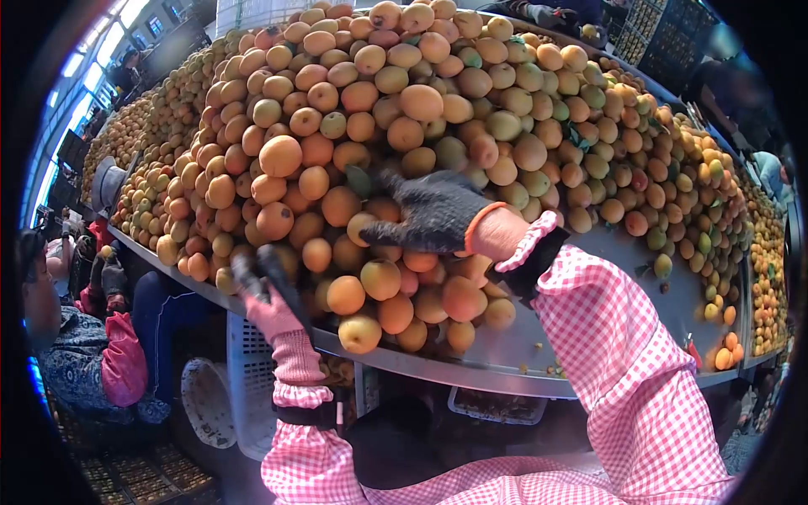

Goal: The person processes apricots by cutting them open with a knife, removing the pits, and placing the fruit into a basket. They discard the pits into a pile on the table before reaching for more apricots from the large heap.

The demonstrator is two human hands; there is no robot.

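Observation:
A large heap of apricots [422, 103], orange to greenish yellow, covers most of the metal sorting table. My right hand [433, 210], in a dark glove with an orange cuff, reaches over the heap's near middle. Its fingers and thumb are spread against the fruit, and one apricot [360, 229] sits at the thumb tip. Close by lies a green leaf [358, 180]. At the table's front edge is my left hand [271, 290], in a dark and pink glove. Its fingers stretch upward beside the nearest apricots, slightly blurred, with nothing visibly gripped.
A metal rim [471, 376] runs along the table's front. Below it stand a white plastic crate [250, 379] and a round white basket [208, 402]. A co-worker's sleeve [124, 359] shows at left. Bare metal surface [539, 337] lies to the right of the near apricots.

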